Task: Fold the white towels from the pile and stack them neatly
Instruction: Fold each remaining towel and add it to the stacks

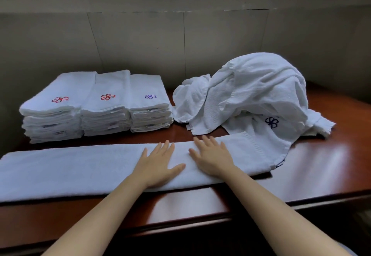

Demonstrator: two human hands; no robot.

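A person's left hand [158, 162] and right hand [211, 158] lie flat, fingers straight and spread, palms down on a long white terry towel folded lengthwise into a strip [80, 167] across the front of a glossy reddish-brown wooden table [325, 163]. Neither hand grasps anything; both just press on the cloth near its middle, thumbs nearly meeting.

The strip's right end runs up under a loose heap of crumpled white towels [255, 93] at back right, where a dark blue embroidered logo [272, 122] shows. At back left, three neat stacks of folded white towels stand side by side, touching: the left stack [54, 111] and middle stack [106, 105] w/ red logos on top, the right stack [149, 103] w/ a blue-violet one.

Judged stage: smoothing before the crosswise folds; stacking not yet done for this towel.

Risks from here:
- Right end looks caught under the heap, so lifting it to fold may drag loose towels along or topple the heap toward the table's right side.
- Polished tabletop looks slick; a hard sideways sweep could skid the whole strip and open the lengthwise fold.
- Near edge of the strip sits close to the table's front edge; a pull toward the body may slide it off.
- Left end reaches the frame's edge, so whether it overhangs the table can't be told; if it does, its weight may tug the strip askew & leave uneven edges for stacking.
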